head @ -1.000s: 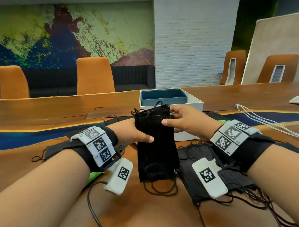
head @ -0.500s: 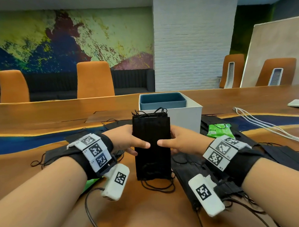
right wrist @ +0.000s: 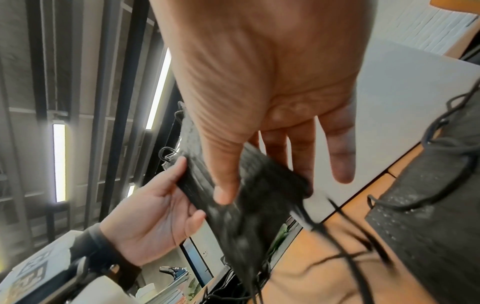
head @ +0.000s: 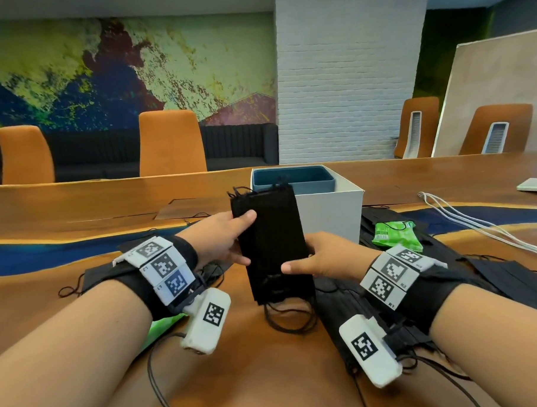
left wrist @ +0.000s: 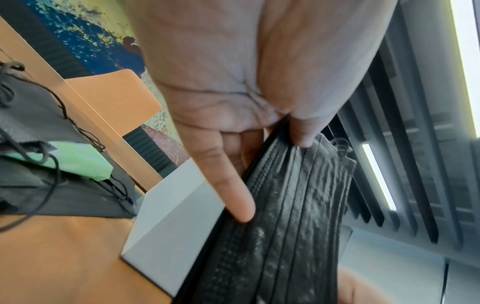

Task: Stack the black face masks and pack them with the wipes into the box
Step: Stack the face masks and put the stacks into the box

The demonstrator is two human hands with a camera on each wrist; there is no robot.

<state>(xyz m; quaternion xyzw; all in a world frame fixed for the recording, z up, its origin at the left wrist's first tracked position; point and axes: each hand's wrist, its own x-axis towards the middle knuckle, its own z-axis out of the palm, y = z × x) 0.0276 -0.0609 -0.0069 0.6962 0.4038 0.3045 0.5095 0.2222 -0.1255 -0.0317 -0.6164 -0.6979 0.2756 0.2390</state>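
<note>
Stack: bundle of pleated black fabric face masks (head: 270, 244), long axis upright, slightly tilted, above bench.
Left grip (head: 222, 240): pinching upper left edge.
Right grip (head: 320, 259): clasping lower right edge.
Box: open white cardboard box (head: 329, 216), just beyond both grips, nearer right.

Box (head: 329, 213) interior hidden, second wipes pack (head: 162, 328) mostly covered by wrist

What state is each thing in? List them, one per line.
Mask stack: held upright above the table, tilted, loops dangling.
Left hand: grips the stack's left edge.
Right hand: grips the stack's right edge.
Box: open, on the table, contents hidden.
Wipes: unpacked, lying on loose masks right of the box.
Loose masks: scattered flat on the table.
</note>
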